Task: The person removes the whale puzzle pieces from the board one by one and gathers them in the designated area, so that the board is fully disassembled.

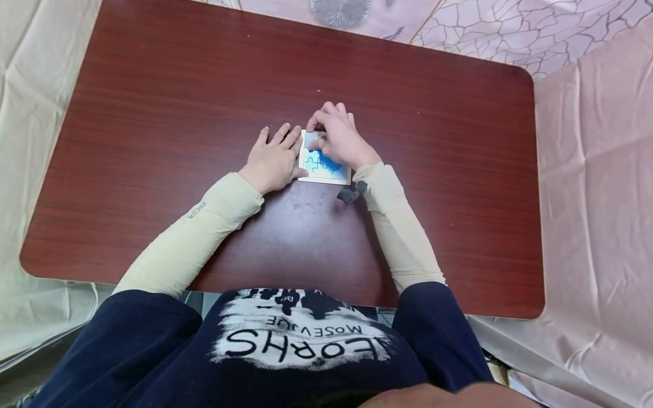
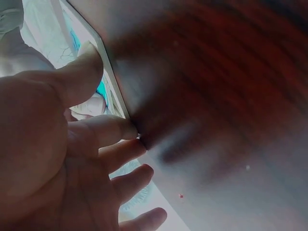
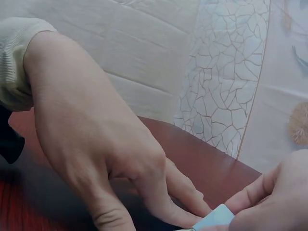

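A small square jigsaw puzzle (image 1: 312,164) in a white frame, its pieces light and deep blue, lies on the dark red tabletop. My left hand (image 1: 274,160) rests along the frame's left side with fingers spread and straight. Its thumb (image 2: 86,70) lies over the frame's edge in the left wrist view. My right hand (image 1: 343,134) arches over the puzzle's upper part and covers some of it. Between its thumb and index finger shows a light-blue puzzle piece (image 3: 216,216), close to the left fingertips in the right wrist view.
The reddish-brown table (image 1: 168,96) spreads out around both hands. Pale curtains (image 1: 592,187) hang at the sides, and a patterned cloth (image 1: 474,31) stands behind the far edge. A dark strap (image 1: 352,192) hangs from the right wrist beside the puzzle's near right corner.
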